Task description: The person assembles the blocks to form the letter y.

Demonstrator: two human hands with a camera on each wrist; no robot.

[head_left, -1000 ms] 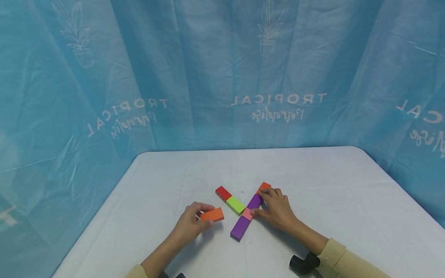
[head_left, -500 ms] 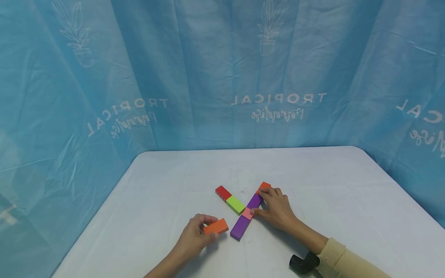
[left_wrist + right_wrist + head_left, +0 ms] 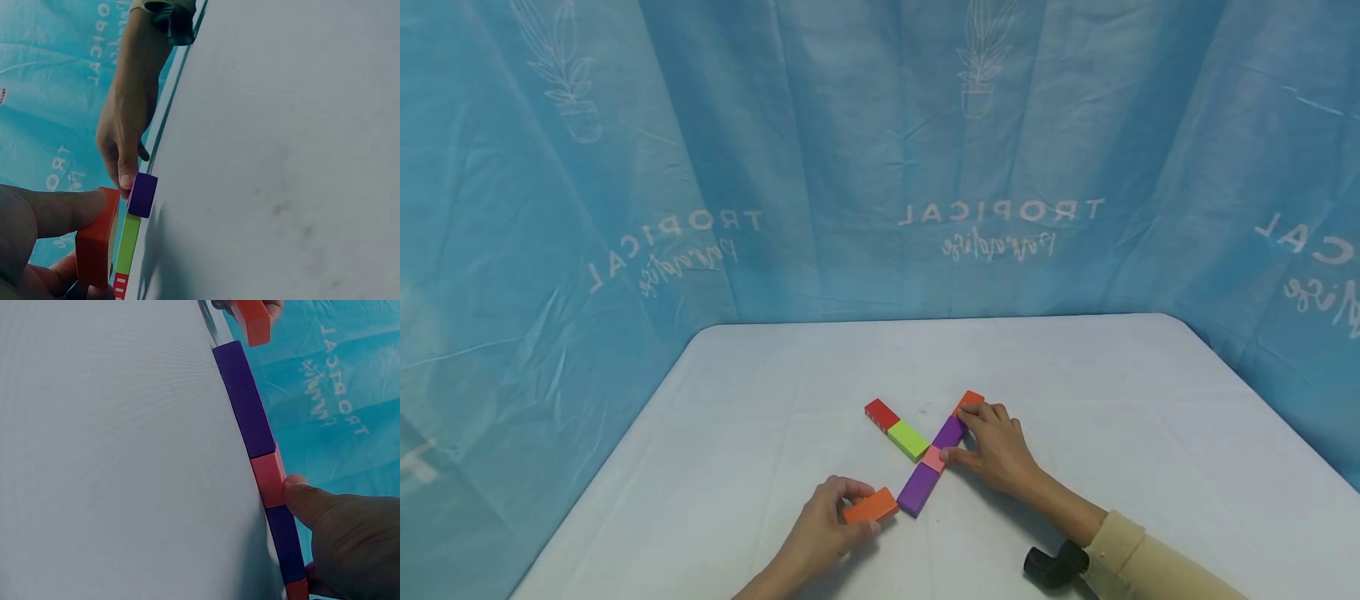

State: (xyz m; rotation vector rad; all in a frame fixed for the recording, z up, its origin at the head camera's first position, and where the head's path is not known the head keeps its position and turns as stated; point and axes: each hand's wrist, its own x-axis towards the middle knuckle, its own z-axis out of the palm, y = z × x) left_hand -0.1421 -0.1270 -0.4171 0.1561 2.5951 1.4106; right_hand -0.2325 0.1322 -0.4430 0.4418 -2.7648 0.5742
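Note:
My left hand (image 3: 820, 527) pinches an orange block (image 3: 871, 507) between thumb and fingers. That block is at the near end of a slanted row, beside the near purple block (image 3: 919, 489); the right wrist view shows a small gap between them. The row goes on with a pink block (image 3: 933, 459), a second purple block (image 3: 950, 432) and another orange block (image 3: 970, 402) at the far end. At the row's right side rests my right hand (image 3: 1000, 450), thumb against the pink block (image 3: 269, 479), fingertips near where far purple and orange meet.
A lime green block (image 3: 908, 440) and a red block (image 3: 882, 415) form a branch slanting away to the far left from the row's middle. A black strap-like piece (image 3: 1056, 567) hangs by the right sleeve. Blue curtains (image 3: 880, 167) surround the white table (image 3: 775, 375).
My left hand has brought the orange block nearer to me and a little to the right, up to the near purple block's end. The right hand and the laid blocks stay where they were.

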